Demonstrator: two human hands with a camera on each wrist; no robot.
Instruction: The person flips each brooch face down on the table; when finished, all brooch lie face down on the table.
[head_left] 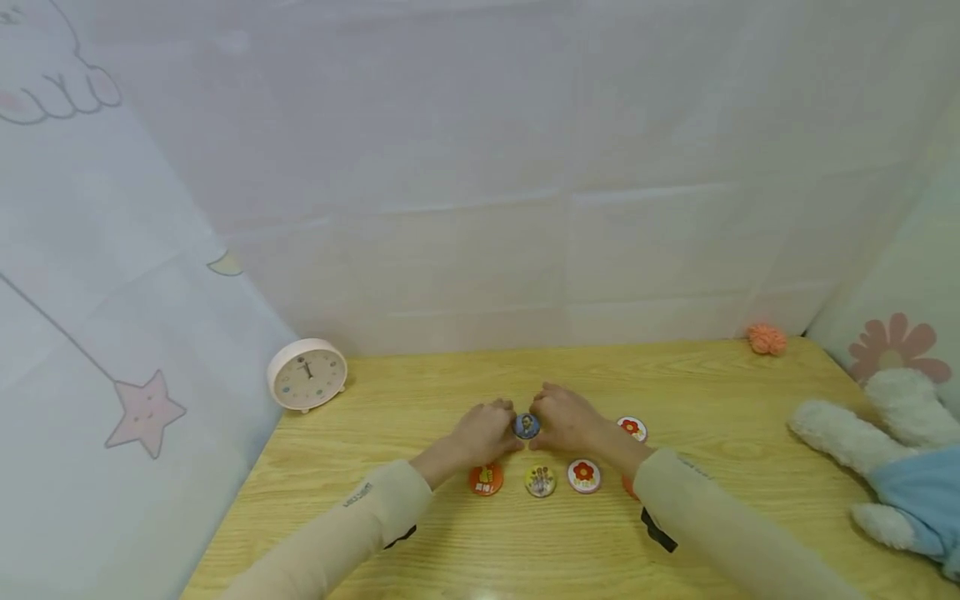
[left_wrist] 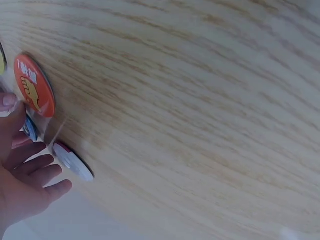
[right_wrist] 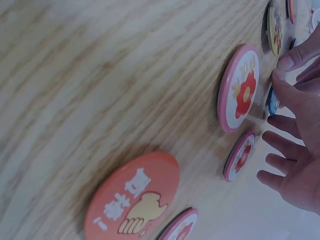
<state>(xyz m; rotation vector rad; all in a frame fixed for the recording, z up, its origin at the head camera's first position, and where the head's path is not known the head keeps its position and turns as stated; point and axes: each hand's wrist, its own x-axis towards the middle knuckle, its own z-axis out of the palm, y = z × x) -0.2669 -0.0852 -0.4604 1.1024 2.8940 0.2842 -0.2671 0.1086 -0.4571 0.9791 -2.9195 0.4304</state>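
Note:
A round blue badge [head_left: 527, 426] with a portrait on it sits between both hands at mid-table. My left hand [head_left: 486, 433] holds its left edge with thumb and forefinger; its other fingers are spread in the left wrist view. From the opposite side my right hand [head_left: 566, 419] grips the right edge, thumb and forefinger together. Nearer me lie an orange badge [head_left: 486, 480], a yellow flower-vase badge [head_left: 540, 481] and a white badge [head_left: 584, 476] with a red flower. Beside the left fingertips, a white badge [left_wrist: 72, 161] lies on the wood.
Another red-flower badge [head_left: 632, 428] lies beyond the right forearm, which partly covers an orange badge [right_wrist: 132, 200]. A round clock [head_left: 307, 375] stands at back left, a coral-coloured fluffy item [head_left: 767, 339] at back right. A plush toy [head_left: 892, 458] lies along the table's right side.

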